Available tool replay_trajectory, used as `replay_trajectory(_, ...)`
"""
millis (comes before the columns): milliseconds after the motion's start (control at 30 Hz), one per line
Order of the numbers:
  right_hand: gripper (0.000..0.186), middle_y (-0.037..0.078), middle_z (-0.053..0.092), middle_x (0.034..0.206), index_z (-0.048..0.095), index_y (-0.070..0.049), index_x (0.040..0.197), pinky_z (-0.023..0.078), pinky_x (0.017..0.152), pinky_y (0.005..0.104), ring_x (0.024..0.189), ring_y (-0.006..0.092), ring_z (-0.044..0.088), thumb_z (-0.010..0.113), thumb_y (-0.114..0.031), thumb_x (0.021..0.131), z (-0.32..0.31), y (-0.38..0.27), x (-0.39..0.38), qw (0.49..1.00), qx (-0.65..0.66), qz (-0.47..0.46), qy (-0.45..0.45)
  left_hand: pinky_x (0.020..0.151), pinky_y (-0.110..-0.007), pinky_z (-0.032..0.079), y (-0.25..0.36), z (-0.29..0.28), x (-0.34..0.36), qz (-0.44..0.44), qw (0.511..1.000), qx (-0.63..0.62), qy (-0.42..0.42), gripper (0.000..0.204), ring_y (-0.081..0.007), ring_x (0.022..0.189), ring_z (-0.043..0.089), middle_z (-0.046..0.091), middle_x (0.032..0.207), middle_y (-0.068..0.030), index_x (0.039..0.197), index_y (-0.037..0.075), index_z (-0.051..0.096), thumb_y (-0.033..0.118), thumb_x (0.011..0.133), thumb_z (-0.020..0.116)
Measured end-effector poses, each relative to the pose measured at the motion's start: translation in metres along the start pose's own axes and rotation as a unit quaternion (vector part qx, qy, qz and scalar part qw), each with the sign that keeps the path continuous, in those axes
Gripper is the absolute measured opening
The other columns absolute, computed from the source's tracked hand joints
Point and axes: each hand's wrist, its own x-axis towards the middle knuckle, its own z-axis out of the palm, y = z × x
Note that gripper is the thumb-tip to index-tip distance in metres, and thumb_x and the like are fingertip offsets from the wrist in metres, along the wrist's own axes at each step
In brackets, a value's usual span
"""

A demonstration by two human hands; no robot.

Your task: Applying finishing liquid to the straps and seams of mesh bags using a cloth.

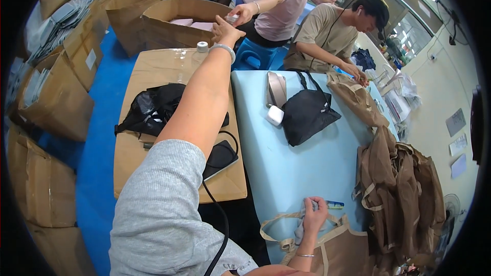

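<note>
My left arm stretches far forward. At its end my left hand (226, 32) meets a co-worker's hand (244, 13) at a small clear object (232, 19), whose kind I cannot make out; my fingers seem closed at it. Near the front of the light-blue table, my right hand (314, 215) has its fingers closed on a crumpled grey cloth (302, 230). A slim blue-and-yellow object (335, 205) sticks out beside those fingers. Below that hand lies a brown apron (340, 253) with beige straps.
A carton (134, 84) beside the table (276, 174) bears a clear bottle (198, 57), a black bag (153, 107) and a black device (221, 158) with a cable. A black pouch (309, 115) and white case (274, 116) lie on the table. Brown fabric (399, 184) hangs right.
</note>
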Motion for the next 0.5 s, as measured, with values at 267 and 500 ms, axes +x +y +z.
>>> replay_trajectory(267,0.016,0.010,0.068,0.083,0.066,-0.002,0.086,0.050,0.075,0.0337,0.078,0.0225,0.063,0.073,-0.015,0.080,-0.002,0.002,-0.010,0.996,-0.084,-0.005,0.015,0.097,-0.049,0.046,-0.036,0.038,0.010,0.037,0.999,0.012,-0.002,0.053,-0.0363,0.118,0.056,0.058,0.128,-0.0148,0.129,0.016,0.048,0.029,0.082,0.068)
replay_trajectory(500,0.019,0.012,0.068,0.083,0.067,-0.002,0.088,0.050,0.072,0.0336,0.079,0.0258,0.066,0.071,-0.020,0.082,0.010,-0.013,0.013,1.000,-0.021,-0.013,0.004,0.101,-0.046,0.045,-0.023,0.040,0.068,0.189,0.981,-0.020,0.026,0.110,-0.0402,0.123,0.050,0.050,0.132,-0.0271,0.137,-0.004,0.037,0.046,0.054,0.090)
